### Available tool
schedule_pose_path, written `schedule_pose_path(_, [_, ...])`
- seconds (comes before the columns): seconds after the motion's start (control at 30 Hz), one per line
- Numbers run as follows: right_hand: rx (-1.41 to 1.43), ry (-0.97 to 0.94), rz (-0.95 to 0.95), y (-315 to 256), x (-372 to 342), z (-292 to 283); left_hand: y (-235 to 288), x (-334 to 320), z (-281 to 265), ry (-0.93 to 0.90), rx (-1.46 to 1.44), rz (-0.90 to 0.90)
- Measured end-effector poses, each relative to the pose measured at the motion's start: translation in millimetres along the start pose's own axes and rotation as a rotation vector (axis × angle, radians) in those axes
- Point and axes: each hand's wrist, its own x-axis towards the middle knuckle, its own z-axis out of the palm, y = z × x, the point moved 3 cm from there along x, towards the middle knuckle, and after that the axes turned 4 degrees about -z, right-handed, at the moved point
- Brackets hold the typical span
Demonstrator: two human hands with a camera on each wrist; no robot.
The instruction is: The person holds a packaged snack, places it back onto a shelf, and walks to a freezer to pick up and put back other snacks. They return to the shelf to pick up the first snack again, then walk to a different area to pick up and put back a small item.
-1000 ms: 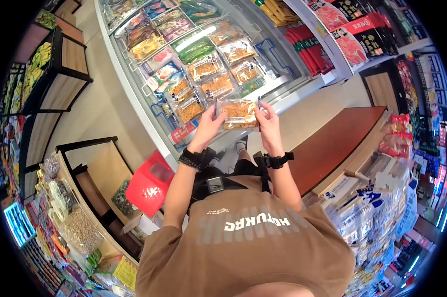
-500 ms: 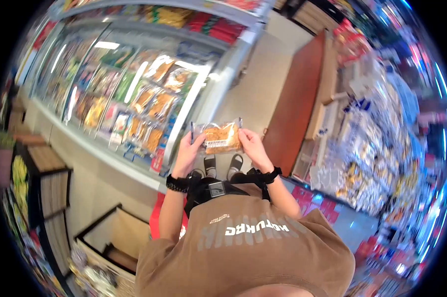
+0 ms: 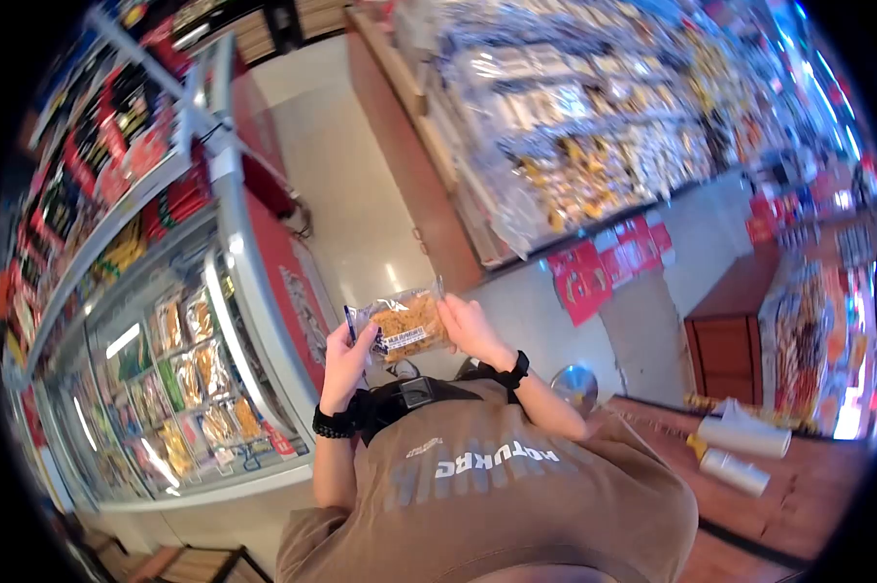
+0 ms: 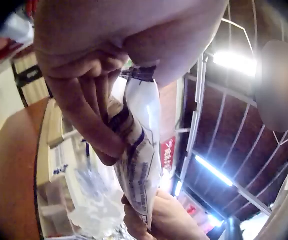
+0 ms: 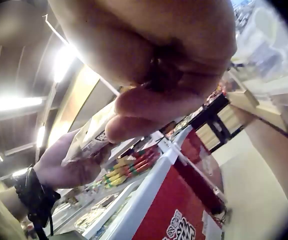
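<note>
A clear plastic pack of orange-brown food (image 3: 404, 323) with a white printed label is held up in front of the waist. My left hand (image 3: 344, 364) grips its left end, thumb on the front face. Its right end is pinched by my right hand (image 3: 472, 328). In the left wrist view the pack (image 4: 139, 145) appears nearly edge-on, fingers behind it, and the right hand (image 4: 171, 217) is at its far end. The right wrist view has my right hand (image 5: 159, 75) covering part of the pack (image 5: 91, 135), with the left hand (image 5: 66, 160) beyond.
An open chest freezer (image 3: 249, 282) holding similar packs stands at left, below a shelf of red packets (image 3: 118, 146). A brown wooden ledge (image 3: 390, 107) borders a display of wrapped goods. Red printed sheets (image 3: 594, 272) lie on the floor; white rolls (image 3: 744, 437) lie on a table at lower right.
The view has turned right: the freezer has swung from ahead to the left, and the wrapped-goods display now lies ahead. Both hands still hold the pack, carried along away from the freezer.
</note>
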Motion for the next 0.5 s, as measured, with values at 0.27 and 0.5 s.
schedule_pose_path(0.27, [0.386,0.359,0.145,73.2,-115.2,-90.1,13.5,-5.7,148.8,-0.322,0.354,0.019])
schedule_pose_path(0.5, [0.564,0.562,0.153,109.5,-211.8,-154.8,-17.7,-14.7,251.9,-0.532,0.352,-0.068])
